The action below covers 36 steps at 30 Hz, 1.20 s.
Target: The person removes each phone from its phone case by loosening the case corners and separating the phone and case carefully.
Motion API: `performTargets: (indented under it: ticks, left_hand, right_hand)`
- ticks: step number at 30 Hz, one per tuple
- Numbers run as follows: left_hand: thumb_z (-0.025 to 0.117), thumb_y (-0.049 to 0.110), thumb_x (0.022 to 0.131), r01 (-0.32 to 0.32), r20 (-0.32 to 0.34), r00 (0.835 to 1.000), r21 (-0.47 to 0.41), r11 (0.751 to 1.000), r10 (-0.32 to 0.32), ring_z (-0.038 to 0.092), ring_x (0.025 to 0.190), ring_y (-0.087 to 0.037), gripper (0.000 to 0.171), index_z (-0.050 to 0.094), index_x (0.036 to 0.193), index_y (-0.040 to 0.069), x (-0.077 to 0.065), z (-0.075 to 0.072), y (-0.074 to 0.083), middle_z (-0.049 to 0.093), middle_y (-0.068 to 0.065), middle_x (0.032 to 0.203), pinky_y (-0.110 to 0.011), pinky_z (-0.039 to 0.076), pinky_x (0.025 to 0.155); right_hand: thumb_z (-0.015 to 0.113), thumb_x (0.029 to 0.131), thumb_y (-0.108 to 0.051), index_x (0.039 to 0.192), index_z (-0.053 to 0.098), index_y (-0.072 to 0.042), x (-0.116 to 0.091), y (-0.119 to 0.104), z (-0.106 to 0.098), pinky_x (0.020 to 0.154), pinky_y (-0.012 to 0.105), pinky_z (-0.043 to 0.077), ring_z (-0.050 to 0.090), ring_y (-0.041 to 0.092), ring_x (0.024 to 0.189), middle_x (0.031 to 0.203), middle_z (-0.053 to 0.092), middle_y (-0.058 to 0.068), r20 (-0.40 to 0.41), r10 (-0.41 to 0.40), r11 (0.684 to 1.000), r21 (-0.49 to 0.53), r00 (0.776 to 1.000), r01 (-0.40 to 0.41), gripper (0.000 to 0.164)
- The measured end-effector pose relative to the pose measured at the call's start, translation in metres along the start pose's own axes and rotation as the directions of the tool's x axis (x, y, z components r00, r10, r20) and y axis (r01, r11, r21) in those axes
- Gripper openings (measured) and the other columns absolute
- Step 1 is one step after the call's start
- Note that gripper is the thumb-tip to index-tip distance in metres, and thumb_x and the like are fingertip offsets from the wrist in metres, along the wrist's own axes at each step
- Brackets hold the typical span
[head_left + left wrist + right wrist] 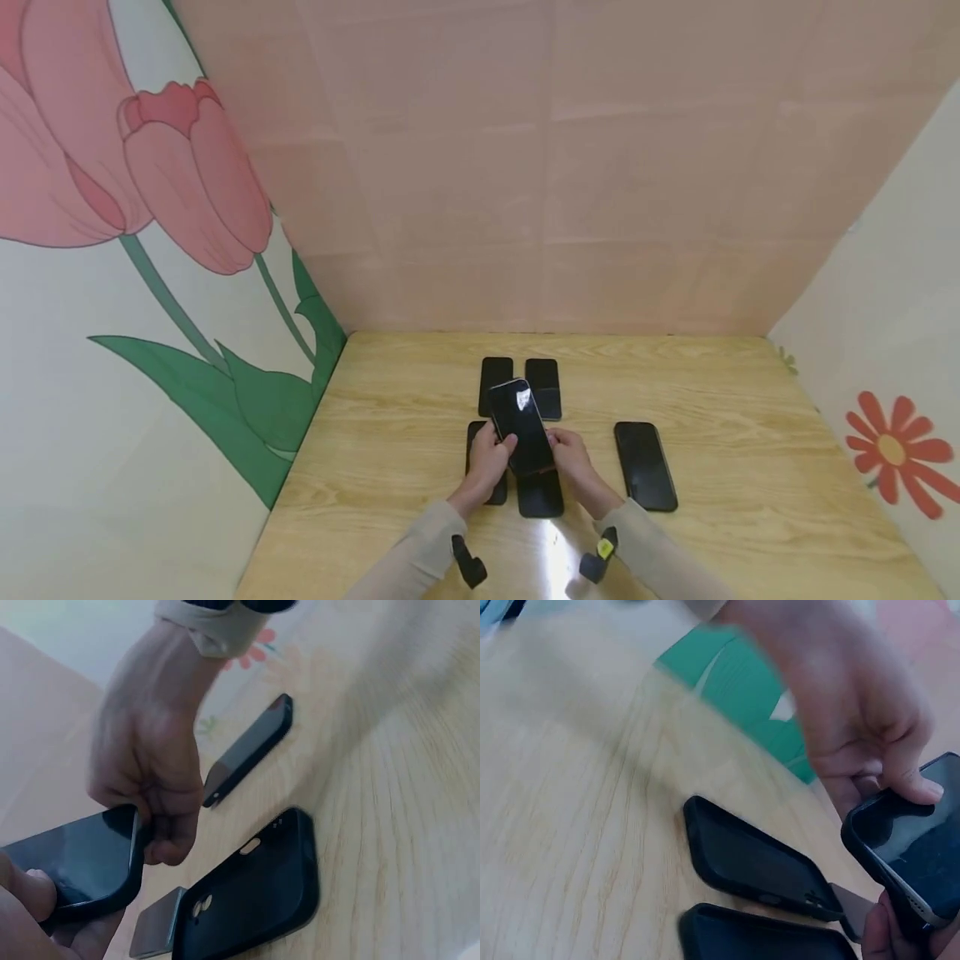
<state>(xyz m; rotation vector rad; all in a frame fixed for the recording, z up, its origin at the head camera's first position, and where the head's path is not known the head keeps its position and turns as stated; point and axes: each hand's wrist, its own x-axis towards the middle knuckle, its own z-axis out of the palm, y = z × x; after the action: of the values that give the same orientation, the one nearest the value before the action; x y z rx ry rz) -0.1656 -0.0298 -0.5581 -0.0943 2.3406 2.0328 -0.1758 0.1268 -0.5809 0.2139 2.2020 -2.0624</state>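
Note:
Both hands hold a dark-screened phone [525,435] above the table, tilted, with a black phone case around it. In the right wrist view, the phone's silver edge shows at a gap along one end of the case. My left hand [487,460] grips the phone's left side, thumb on the screen. At the opposite side, my right hand [573,458] pinches the lower right edge with curled fingers. Beneath the hands lie two empty black phone cases, one at left [498,493] and one in the middle [540,498], hollow side up; camera cutouts show in the left wrist view.
Two dark phones, one at left [493,379] and one at right [546,390], lie behind the held phone. Another phone in a black case [647,467] lies to the right of my right hand. Walls border the wooden table [750,433] at the back and sides.

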Motion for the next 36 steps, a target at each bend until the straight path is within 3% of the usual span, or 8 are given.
performTargets:
  ticks: [4, 8, 14, 19, 24, 32, 36]
  left_hand:
    - [0.058, -0.001, 0.095, 0.001, 0.016, 1.000, -0.061, 0.998, 0.000, 0.067, 0.091, -0.022, 0.022, 0.062, 0.117, 0.000, -0.001, 0.000, 0.002, 0.070, -0.014, 0.109, -0.040, 0.056, 0.079]
    - [0.058, 0.001, 0.096, 0.010, 0.007, 1.000, -0.114, 0.993, -0.010, 0.069, 0.084, -0.025, 0.021, 0.060, 0.116, -0.003, 0.000, -0.002, 0.001, 0.070, -0.017, 0.104, -0.038, 0.058, 0.068]
    - [0.057, 0.002, 0.097, 0.050, 0.008, 0.999, -0.147, 0.988, -0.049, 0.069, 0.087, -0.027, 0.023, 0.059, 0.119, -0.004, -0.002, -0.005, -0.003, 0.069, -0.019, 0.107, -0.041, 0.058, 0.071]
    - [0.058, 0.003, 0.097, 0.044, 0.021, 0.999, -0.149, 0.988, -0.041, 0.069, 0.088, -0.026, 0.024, 0.060, 0.120, -0.002, 0.000, -0.005, -0.004, 0.069, -0.019, 0.108, -0.040, 0.058, 0.071]
    - [0.059, 0.003, 0.096, 0.056, 0.021, 0.998, -0.140, 0.989, -0.054, 0.069, 0.088, -0.026, 0.025, 0.060, 0.120, -0.004, -0.001, -0.004, -0.007, 0.069, -0.019, 0.107, -0.040, 0.058, 0.070]
    - [0.059, 0.006, 0.097, 0.080, 0.013, 0.997, -0.098, 0.992, -0.079, 0.070, 0.086, -0.025, 0.022, 0.060, 0.117, -0.004, -0.003, -0.001, -0.008, 0.071, -0.017, 0.103, -0.040, 0.058, 0.070]
    - [0.060, 0.006, 0.096, 0.069, 0.009, 0.998, -0.083, 0.994, -0.069, 0.070, 0.084, -0.025, 0.022, 0.060, 0.116, -0.003, -0.003, -0.001, -0.009, 0.071, -0.017, 0.101, -0.040, 0.058, 0.067]
  right_hand:
    - [0.036, 0.099, 0.009, 0.091, 0.060, 0.016, 0.000, -0.005, -0.004, 0.058, 0.035, 0.054, 0.058, 0.020, 0.062, 0.074, 0.058, 0.010, 0.039, 0.006, 1.000, 0.011, 0.999, -0.006, 0.026]
    - [0.039, 0.098, 0.006, 0.097, 0.062, 0.014, 0.003, -0.007, -0.012, 0.065, 0.037, 0.056, 0.061, 0.021, 0.067, 0.079, 0.061, 0.010, 0.116, 0.013, 1.000, 0.000, 0.993, -0.013, 0.024]
    - [0.046, 0.099, 0.003, 0.117, 0.059, 0.018, 0.007, -0.004, -0.025, 0.079, 0.048, 0.057, 0.067, 0.021, 0.076, 0.092, 0.068, 0.013, 0.304, 0.034, 0.999, 0.020, 0.952, -0.042, 0.026]
    - [0.050, 0.099, -0.002, 0.123, 0.057, 0.018, 0.009, -0.008, -0.033, 0.086, 0.052, 0.054, 0.068, 0.020, 0.079, 0.099, 0.070, 0.016, 0.372, 0.036, 0.999, 0.023, 0.928, -0.047, 0.032]
    - [0.052, 0.101, -0.006, 0.124, 0.058, 0.015, 0.009, -0.012, -0.036, 0.088, 0.051, 0.053, 0.069, 0.021, 0.087, 0.107, 0.070, 0.019, 0.383, 0.036, 0.999, -0.034, 0.923, -0.024, 0.032]
    - [0.055, 0.097, 0.000, 0.118, 0.059, 0.010, 0.001, -0.018, -0.035, 0.085, 0.049, 0.055, 0.065, 0.028, 0.088, 0.103, 0.061, 0.017, 0.219, -0.003, 0.997, -0.074, 0.976, 0.019, 0.024]
    - [0.056, 0.097, 0.001, 0.114, 0.061, 0.011, 0.001, -0.019, -0.035, 0.083, 0.050, 0.055, 0.065, 0.027, 0.083, 0.099, 0.061, 0.017, 0.205, -0.011, 0.997, -0.076, 0.979, 0.027, 0.021]
